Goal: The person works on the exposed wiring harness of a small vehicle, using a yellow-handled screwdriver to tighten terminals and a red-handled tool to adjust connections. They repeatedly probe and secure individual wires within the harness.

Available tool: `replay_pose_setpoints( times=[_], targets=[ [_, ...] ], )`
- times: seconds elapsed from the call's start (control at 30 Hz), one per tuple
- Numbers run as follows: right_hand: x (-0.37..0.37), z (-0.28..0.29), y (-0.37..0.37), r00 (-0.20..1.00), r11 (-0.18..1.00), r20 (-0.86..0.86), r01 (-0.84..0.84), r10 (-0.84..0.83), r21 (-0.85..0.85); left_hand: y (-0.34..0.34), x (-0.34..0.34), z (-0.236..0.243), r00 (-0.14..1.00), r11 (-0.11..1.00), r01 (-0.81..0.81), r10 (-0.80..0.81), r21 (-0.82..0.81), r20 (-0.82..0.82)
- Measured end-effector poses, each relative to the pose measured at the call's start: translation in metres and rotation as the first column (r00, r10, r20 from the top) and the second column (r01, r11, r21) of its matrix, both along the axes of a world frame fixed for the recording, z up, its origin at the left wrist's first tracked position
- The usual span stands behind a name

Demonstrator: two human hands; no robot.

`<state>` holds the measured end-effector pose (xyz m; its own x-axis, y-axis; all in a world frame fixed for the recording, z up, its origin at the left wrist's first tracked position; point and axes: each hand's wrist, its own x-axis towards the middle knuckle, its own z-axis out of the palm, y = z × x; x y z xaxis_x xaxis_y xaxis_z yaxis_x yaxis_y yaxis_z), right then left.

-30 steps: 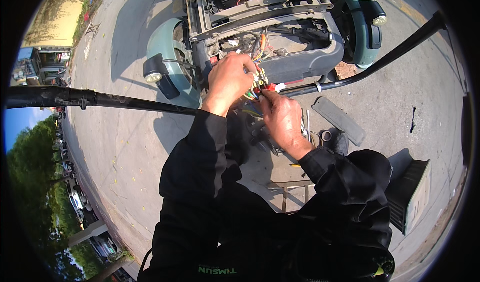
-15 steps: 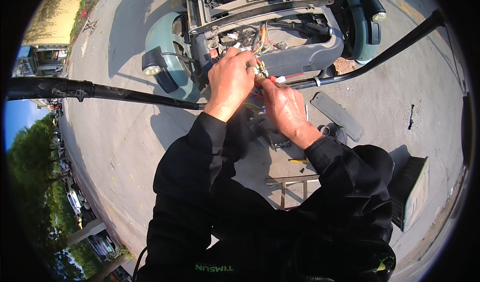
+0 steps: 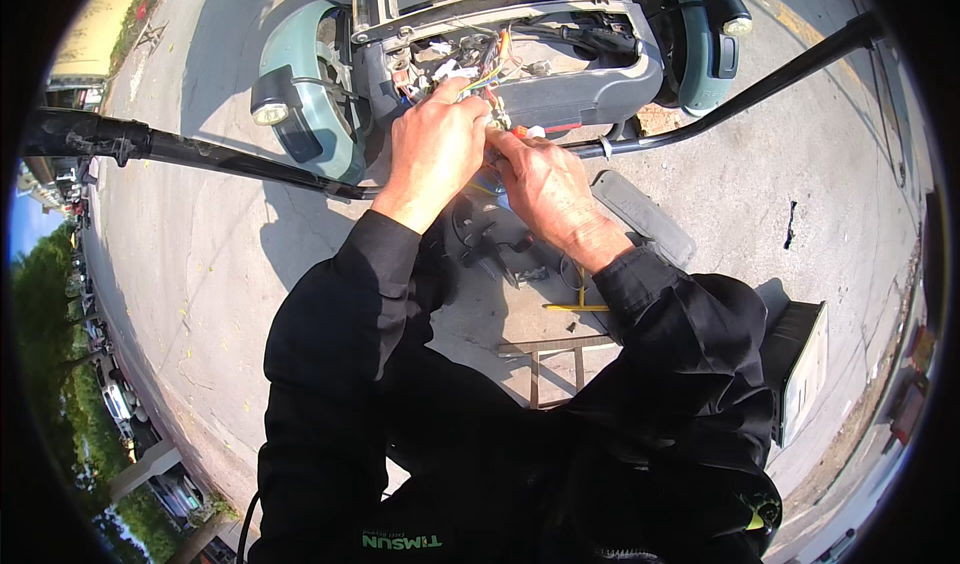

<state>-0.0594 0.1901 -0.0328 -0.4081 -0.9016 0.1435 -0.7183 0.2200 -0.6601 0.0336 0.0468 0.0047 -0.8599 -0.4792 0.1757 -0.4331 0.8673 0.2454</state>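
Note:
My left hand (image 3: 436, 154) and my right hand (image 3: 552, 190) meet over the front of a partly stripped teal vehicle. Between their fingertips is a small bunch of pale wire connectors (image 3: 500, 117) on thin wires, both hands closed on it in a pinch. My fingers hide part of the bunch. A red-orange piece and a white connector (image 3: 535, 132) show beside my right fingertips. Yellow, blue and red wires (image 3: 490, 77) run from there into the open compartment of the grey body panel (image 3: 560, 97), where more loose wires and white plugs lie.
A black bar (image 3: 250, 167) crosses in front, left to right. Teal fenders with headlights (image 3: 270, 114) flank the panel. On the ground are a grey elongated cover (image 3: 643, 216), a yellow-handled tool (image 3: 578, 307), a wooden-looking frame (image 3: 560, 345) and a dark box-like object (image 3: 793, 364).
The whole view has shifted, so vehicle and hands appear farther left and slightly higher. Both hands keep their pinch on the connectors, and more of the yellow tool now shows.

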Motion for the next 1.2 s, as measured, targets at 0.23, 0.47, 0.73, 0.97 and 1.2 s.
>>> replay_pose_setpoints(
  times=[0.23,0.47,0.73,0.97,1.2],
  targets=[
    [0.034,-0.024,0.020,0.991,0.996,-0.134,0.008,-0.020,-0.090,0.005,0.003,-0.005,0.999,0.999,-0.030,0.031,0.024,-0.043],
    [-0.044,0.044,0.053,0.983,0.990,0.121,0.137,-0.140,0.035,0.011,0.004,-0.001,0.996,0.995,-0.068,0.072,0.067,-0.055],
    [-0.196,0.030,0.020,0.946,0.975,-0.240,0.220,-0.218,-0.022,0.013,0.000,0.002,0.994,0.995,-0.079,0.083,0.061,-0.070],
    [-0.229,0.029,0.019,0.968,0.933,0.091,0.249,-0.233,-0.259,0.007,-0.005,0.014,0.997,0.989,-0.065,0.058,0.131,0.054],
    [-0.230,0.013,0.015,0.994,0.987,0.028,0.104,-0.101,-0.122,0.001,-0.012,0.026,0.981,0.978,-0.076,0.039,0.192,0.189]
  ],
)
